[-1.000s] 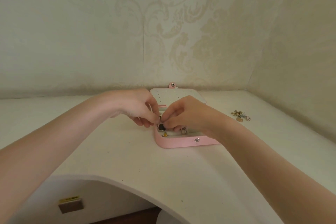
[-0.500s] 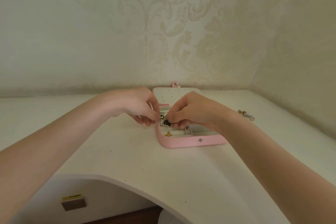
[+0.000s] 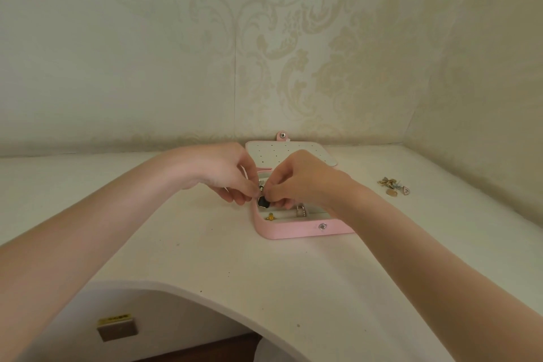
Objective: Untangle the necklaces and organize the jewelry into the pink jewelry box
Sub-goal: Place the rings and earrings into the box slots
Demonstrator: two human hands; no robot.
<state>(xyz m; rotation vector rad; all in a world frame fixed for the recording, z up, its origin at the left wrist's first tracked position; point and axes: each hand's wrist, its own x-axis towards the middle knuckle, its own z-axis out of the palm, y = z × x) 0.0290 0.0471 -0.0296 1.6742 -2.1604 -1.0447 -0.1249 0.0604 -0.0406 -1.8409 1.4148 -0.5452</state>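
A small dark pendant (image 3: 263, 202) with a bright metal edge is pinched between the fingertips of the left hand (image 3: 226, 175) and the right hand (image 3: 296, 182), both curled round it, just above the near-left corner of the open pink jewelry box (image 3: 289, 229). Whether a chain hangs from it cannot be told – anything that fine is hidden by the fingers.

The piece is judged to be very light, hard and smooth, so it is likely to slip if only the polished face is squeezed; it would be better taken by its rim or its loop, and any chain lifted near the clasp, not dragged, since thin links kink and snag easily. A yellow trinket (image 3: 269, 217) and a silvery ring (image 3: 301, 211) already lie in the box's pale lining, apart from each other. A further tangle of jewelry (image 3: 393, 186) is left on the table (image 3: 182, 247), well to the right of the box.

The table is white, matt and flat, with a curved cut-out at the near edge – small things could roll off there. Pale patterned wallpaper (image 3: 264, 38) covers the corner walls behind.
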